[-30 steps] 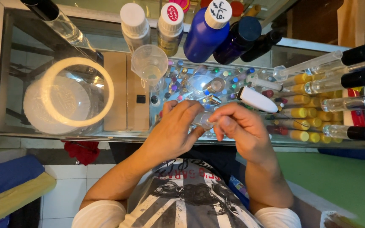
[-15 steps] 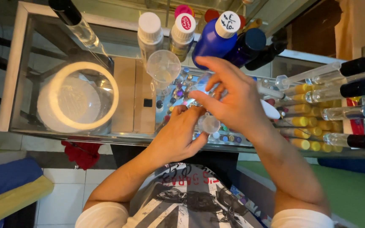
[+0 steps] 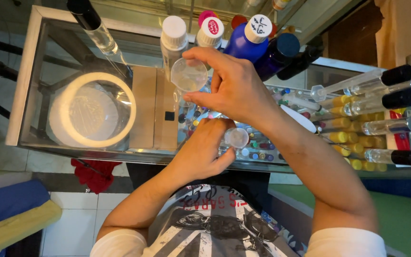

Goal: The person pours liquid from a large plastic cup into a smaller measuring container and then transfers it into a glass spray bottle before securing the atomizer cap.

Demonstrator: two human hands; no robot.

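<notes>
Right hand: the right hand reached far over the glass counter and gripped the clear cup, thumb below the rim and fingers curled over the top.
Cup: it sat at the far middle of the counter, just near of the white-capped bottle, mouth facing the camera.
Left hand: the left hand was closed around a small clear bottle, whose round open mouth showed beside the thumb, at the near edge of the counter.
Hands: the right hand lay just far of the left, the two close but not clearly touching.
Far row: a blue bottle with a white cap stood right of the white-capped bottle, with a darker blue bottle further right.
Left: a white ring lay on the glass, with a clear tube with a black cap beyond it.
Right: clear tubes with black caps lay on their sides above small yellow-capped vials.
</notes>
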